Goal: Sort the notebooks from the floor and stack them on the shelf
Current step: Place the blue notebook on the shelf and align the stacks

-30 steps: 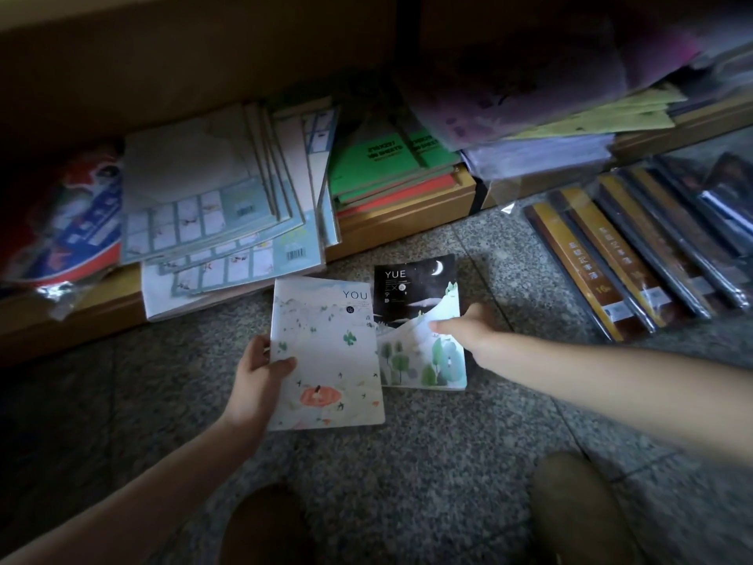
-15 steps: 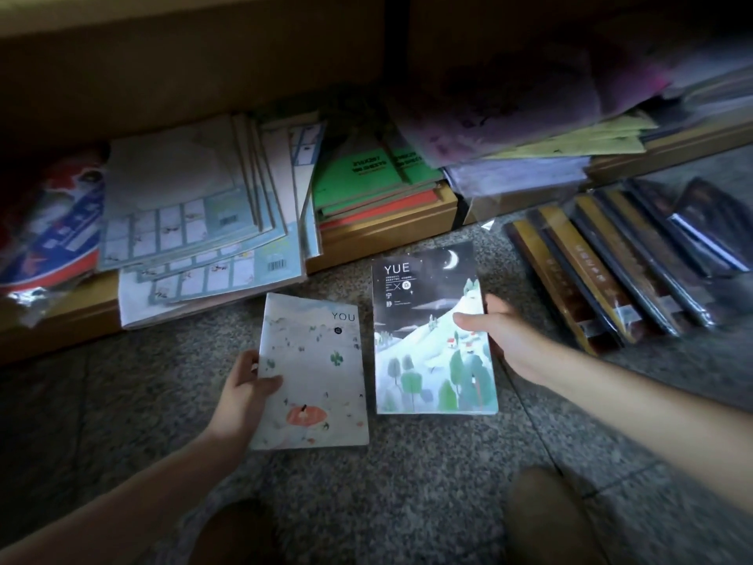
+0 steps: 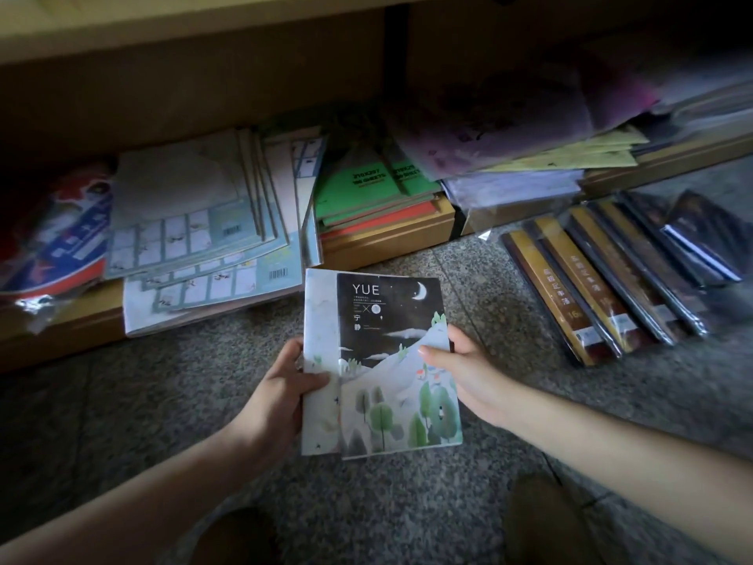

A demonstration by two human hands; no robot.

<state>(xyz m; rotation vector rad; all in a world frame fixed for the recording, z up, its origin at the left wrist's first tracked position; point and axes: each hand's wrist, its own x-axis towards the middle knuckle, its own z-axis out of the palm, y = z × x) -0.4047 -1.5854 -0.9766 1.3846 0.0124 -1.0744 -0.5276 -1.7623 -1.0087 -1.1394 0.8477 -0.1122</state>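
A red-and-blue plastic packet (image 3: 53,238) lies far left; purple film sheets (image 3: 509,128) cover yellow envelopes (image 3: 591,154) upper right.

Black night-sky YUE notebook (image 3: 391,344) with crescent moon and green trees, pale speckled notebook (image 3: 321,340), grey speckled floor (image 3: 163,401)

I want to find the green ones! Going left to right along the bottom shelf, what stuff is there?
red-and-blue packet → pale grid-print notebooks → green notebooks → purple sheets in plastic
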